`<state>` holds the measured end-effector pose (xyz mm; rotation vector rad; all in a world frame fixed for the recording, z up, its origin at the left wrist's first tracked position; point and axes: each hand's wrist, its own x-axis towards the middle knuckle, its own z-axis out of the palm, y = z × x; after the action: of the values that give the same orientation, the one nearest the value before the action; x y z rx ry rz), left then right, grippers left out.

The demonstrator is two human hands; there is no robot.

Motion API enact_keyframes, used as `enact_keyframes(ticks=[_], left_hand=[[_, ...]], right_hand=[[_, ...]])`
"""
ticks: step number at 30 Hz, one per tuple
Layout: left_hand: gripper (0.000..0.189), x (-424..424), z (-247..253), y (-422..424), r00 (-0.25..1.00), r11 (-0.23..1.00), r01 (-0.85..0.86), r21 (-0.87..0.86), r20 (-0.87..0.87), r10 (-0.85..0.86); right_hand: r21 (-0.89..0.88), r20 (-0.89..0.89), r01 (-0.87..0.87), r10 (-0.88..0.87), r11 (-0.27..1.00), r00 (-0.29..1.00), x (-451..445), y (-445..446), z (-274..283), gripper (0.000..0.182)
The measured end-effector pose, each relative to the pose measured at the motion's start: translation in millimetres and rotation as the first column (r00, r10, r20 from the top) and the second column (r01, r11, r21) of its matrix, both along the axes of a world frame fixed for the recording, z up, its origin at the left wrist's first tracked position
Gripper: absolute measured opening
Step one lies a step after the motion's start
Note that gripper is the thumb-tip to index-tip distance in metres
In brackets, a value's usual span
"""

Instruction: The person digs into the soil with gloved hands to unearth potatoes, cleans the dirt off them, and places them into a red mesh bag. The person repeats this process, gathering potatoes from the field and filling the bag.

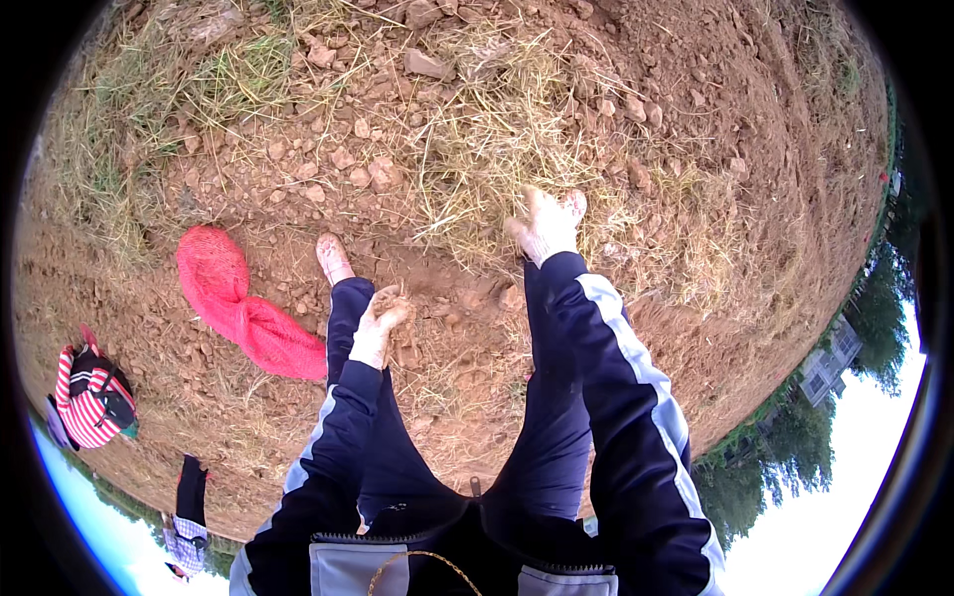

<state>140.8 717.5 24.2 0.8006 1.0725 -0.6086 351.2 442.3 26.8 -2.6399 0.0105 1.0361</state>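
My right hand (548,229), in a pale, soil-stained glove, reaches over dry straw (496,160) with its fingers apart. Nothing shows in its grasp. Beside it, part of my right shoe (575,205) is visible. My left hand (381,320), gloved too, hovers in front of my left leg with the fingers bent and their tips brown with dirt. Whether something small lies in those fingers cannot be made out. Left of my left shoe (333,257) a red mesh sack (250,324) rests on the soil, twisted near its middle and bulging at its far end.
Reddish-brown tilled soil (447,298) bears loose clods, including a larger stone or clod (428,65) ahead. Greenish grass (246,74) lies at upper left. A person in a striped top (93,406) bends at far left; another person (190,514) stands farther off. Trees and a building (829,361) line the right.
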Motion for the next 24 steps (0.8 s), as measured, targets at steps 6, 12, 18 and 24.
enact_keyframes(ticks=[6, 12, 18, 24], left_hand=[[0.067, 4.4, -58.4, -24.5, 0.989, 0.972, 0.150, -0.182, 0.039, -0.145], [0.067, 35.3, -60.0, -35.4, 0.997, 0.928, 0.074, -0.365, 0.014, -0.074], [0.059, 16.3, -79.2, -35.6, 1.000, 0.949, -0.012, -0.314, 0.000, 0.012], [0.059, 31.3, -70.9, -28.4, 1.000, 0.971, -0.015, -0.239, -0.004, 0.014]], right_hand=[[-0.172, 0.121, -0.150, 0.172, 0.974, 0.978, 91.2, 31.7, -103.3, 0.106], [-0.117, -0.053, -0.161, 0.155, 0.980, 0.986, 12.9, 89.7, -156.4, 0.073], [0.028, -0.262, -0.326, 0.321, 0.945, 0.910, -33.8, 89.0, -137.4, 0.044], [-0.227, 0.015, -0.323, 0.335, 0.919, 0.942, 66.7, -31.1, -49.9, 0.047]])
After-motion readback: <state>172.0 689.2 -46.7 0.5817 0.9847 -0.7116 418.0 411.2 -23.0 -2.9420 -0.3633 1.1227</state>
